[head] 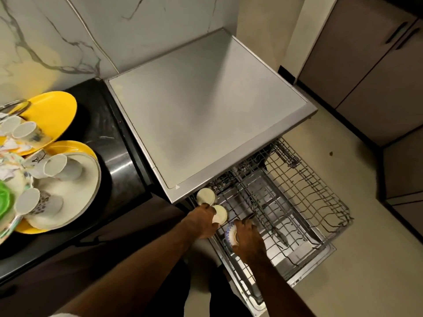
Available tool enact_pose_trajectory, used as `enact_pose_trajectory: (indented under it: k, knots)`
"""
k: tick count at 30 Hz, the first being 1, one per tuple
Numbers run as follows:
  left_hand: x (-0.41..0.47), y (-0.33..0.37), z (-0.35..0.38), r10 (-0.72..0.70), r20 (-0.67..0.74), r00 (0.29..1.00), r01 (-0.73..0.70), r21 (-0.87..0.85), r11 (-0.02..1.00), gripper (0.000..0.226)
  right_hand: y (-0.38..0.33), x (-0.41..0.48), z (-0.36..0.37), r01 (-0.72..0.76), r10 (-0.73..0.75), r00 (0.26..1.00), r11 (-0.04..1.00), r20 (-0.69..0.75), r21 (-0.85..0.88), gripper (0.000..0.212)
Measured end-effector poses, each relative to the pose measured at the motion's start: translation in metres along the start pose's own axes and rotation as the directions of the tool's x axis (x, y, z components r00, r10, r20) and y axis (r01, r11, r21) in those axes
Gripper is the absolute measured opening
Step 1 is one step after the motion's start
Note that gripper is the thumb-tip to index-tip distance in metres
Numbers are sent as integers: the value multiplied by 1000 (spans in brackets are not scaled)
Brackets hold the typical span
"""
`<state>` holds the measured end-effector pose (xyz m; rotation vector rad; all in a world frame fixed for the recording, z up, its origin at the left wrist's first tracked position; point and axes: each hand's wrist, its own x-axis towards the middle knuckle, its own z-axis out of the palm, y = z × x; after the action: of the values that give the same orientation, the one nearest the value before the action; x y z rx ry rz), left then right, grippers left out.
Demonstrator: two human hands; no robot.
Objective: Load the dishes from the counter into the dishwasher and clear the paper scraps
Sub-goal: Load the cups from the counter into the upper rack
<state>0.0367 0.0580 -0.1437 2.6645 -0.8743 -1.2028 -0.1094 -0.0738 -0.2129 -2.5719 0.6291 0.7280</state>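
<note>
I am gripping a white cup [220, 213] with my left hand [203, 221] at the left edge of the dishwasher rack [309, 179]. It is just in front of another cup [206, 196] standing in the rack. My right hand [248, 239] is curling round a patterned cup [230, 234] nearer the rack's front.

The right hand [248, 239] covers most of the patterned cup [229, 235] it grips, so only a blue-and-white sliver shows. The left hand [202, 221] hides the near side of the pale cup [221, 213] it holds. The rack's [297, 197] back end disappears under the dishwasher top [206, 106]. At the left edge the dish pile [68, 191] is cut off, with a green thing [4, 197] that cannot be made out and blurred paper scraps [10, 145]. A brown speck [331, 153] on the floor [366, 271] is too small to name.
</note>
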Motion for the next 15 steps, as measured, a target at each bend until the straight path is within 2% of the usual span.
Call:
enact_pose_trajectory:
  k: [2,5,12,15]
  knots:
    - [3,-2,6,-5,2,1000,5,-18,1000,46,0,8,8,16,-15,1000,997,8,-77,85]
    - [11,-7,11,-22,39,999,23,-27,999,55,-2,17,23,32,-26,999,986,37,-164,84]
    - [23,-10,12,-6,59,998,4,23,1000,61,-5,32,54,8,8,998,972,69,-235,66]
    - [28,-8,8,0,68,998,-4,46,999,62,-3,39,65,24,-9,998,973,68,-230,67]
